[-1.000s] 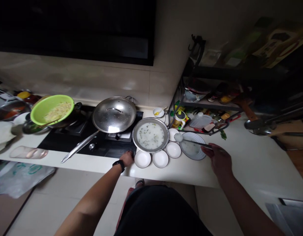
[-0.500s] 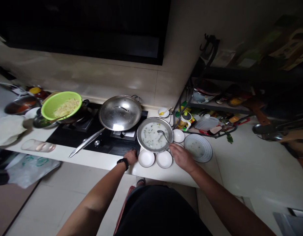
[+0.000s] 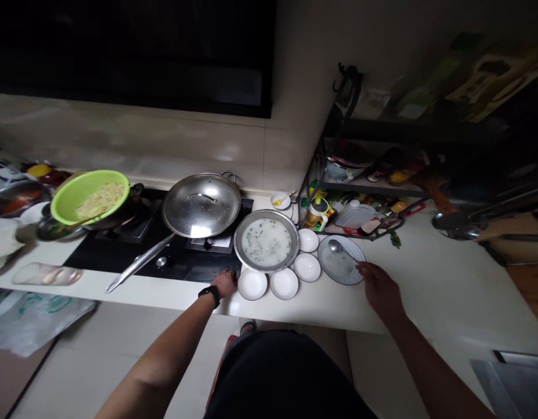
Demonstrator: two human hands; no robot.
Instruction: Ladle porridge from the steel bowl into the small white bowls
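Ladle (image 3: 335, 246) lying on blue-rimmed plate (image 3: 345, 273), bowl end pointing up-left, handle slanting down-right to right hand (image 3: 380, 288). Fingertips (image 3: 360, 267) at handle end; grip unclear. Left hand (image 3: 224, 284) resting at counter edge, fingers loosely curled, nothing held, just beside white bowl (image 3: 252, 284). Four white bowls curving around steel basin (image 3: 266, 212) of porridge, between basin and plate. Lidded wok (image 3: 201, 206) on black cooktop (image 3: 185, 270) beyond left hand.
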